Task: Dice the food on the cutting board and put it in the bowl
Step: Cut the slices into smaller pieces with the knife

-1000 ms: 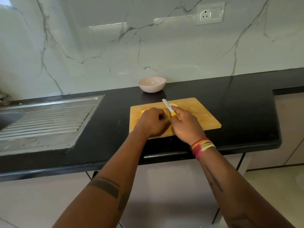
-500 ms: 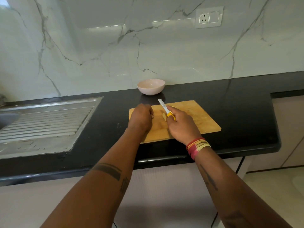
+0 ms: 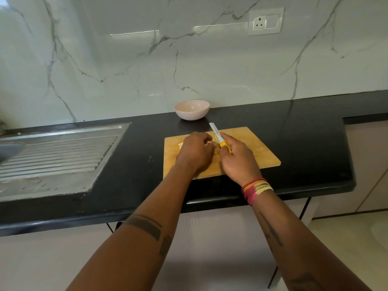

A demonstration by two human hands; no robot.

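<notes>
**Cutting food on the board**

No brand, label or writing to read anywhere.

Wooden board flat on the black counter, long side running left to right, a little turned so the right end sits nearer.

Right hand wrapped tight around the yellow handle of a knife. Blade pale and thin, pointing away and a bit to the left, toward the bowl. Tip lifted past the far edge of the board.

Left hand down on the board just beside the right hand, fingers curled over the food. Only a small pale bit of food peeking out at the left of the hand; shape and direction too hidden to tell. Hard to say whether the fingers pinch it or just press on it.

Pink bowl behind the board, near the wall, standing upright and apart from the board.

Metal sink tray far to the left on the counter. White socket high on the marble wall. Red and yellow bands on the right wrist.
</notes>
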